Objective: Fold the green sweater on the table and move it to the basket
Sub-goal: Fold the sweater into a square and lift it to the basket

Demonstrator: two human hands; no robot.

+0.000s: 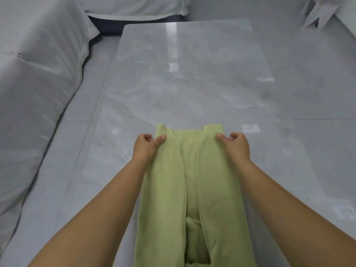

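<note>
Long pale-green knit sweater | left hand, right hand pinching far corners | risk: uneven lift skews fold (basket unseen)

Glossy pale grey tabletop, marbled with faint darker veins, rounded far corners, stretching away from the viewer. Bright streak of reflected light runs lengthwise near its far end; smaller rectangular glints sit toward the right edge. Grey tiled floor surrounds it on both sides, with thin grout lines visible. Along the left, a large bulky form draped in white sheeting, creased and slack (what lies under it cannot be told). A second white-draped shape sits beyond the far end, dark gap beneath. Crumpled white covering at upper right
</note>
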